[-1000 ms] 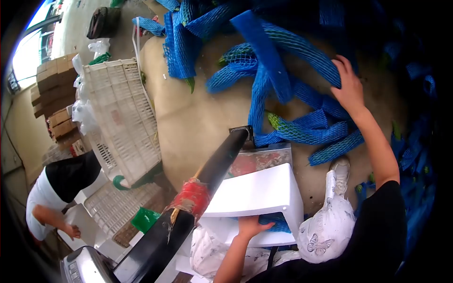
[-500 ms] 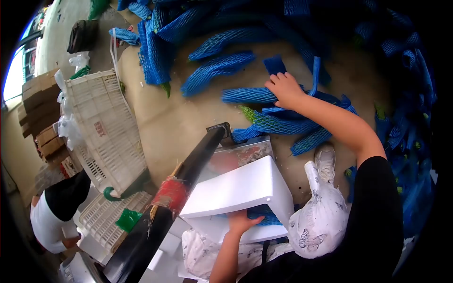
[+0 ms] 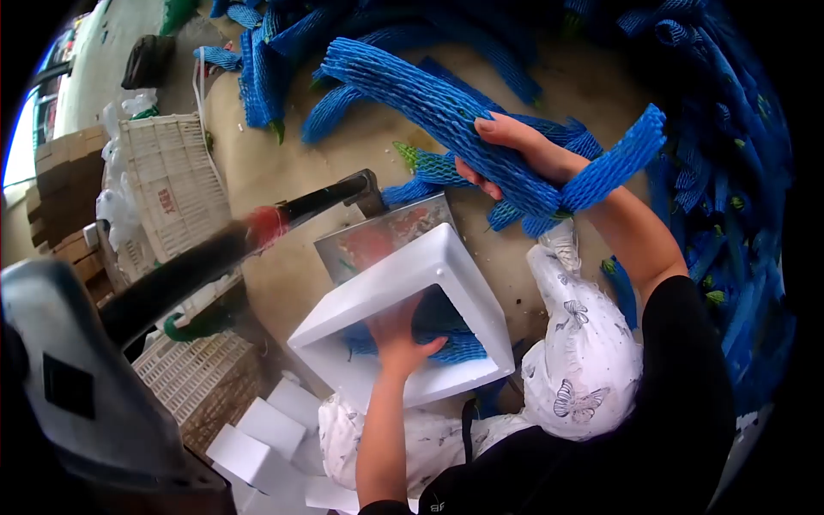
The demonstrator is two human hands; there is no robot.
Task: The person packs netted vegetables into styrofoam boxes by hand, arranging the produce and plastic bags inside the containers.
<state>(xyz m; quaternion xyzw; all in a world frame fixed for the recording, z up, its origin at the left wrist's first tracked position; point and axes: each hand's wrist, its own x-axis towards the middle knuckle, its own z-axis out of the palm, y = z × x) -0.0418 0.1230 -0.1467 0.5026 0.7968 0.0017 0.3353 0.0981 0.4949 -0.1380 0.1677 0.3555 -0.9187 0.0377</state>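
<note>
My right hand (image 3: 519,154) is closed around a long vegetable in a blue foam net (image 3: 412,90), held up over the table. The net's near end folds sideways past my wrist, with a little green at the bend. My left hand (image 3: 399,339) reaches into a white foam box (image 3: 399,257) tilted on my lap. Its thumb stands apart and its fingers extend inward, slightly blurred, over blue-netted pieces (image 3: 459,346) lying in the box. Under my right hand lie more netted vegetables, one showing a green tip (image 3: 405,156).
A metal scale (image 3: 51,378) with a black pole (image 3: 180,266) stands at left. Behind it are white plastic crates (image 3: 176,172) and cardboard boxes (image 3: 73,163). Foam boxes (image 3: 249,451) sit lower left. Netted vegetables (image 3: 721,215) are heaped at right. A metal tray (image 3: 386,236) adjoins my box.
My right hand has picked up a netted vegetable and brought it nearer. The foam box has turned so its opening faces me more. My view has shifted, bringing the scale in at left.
</note>
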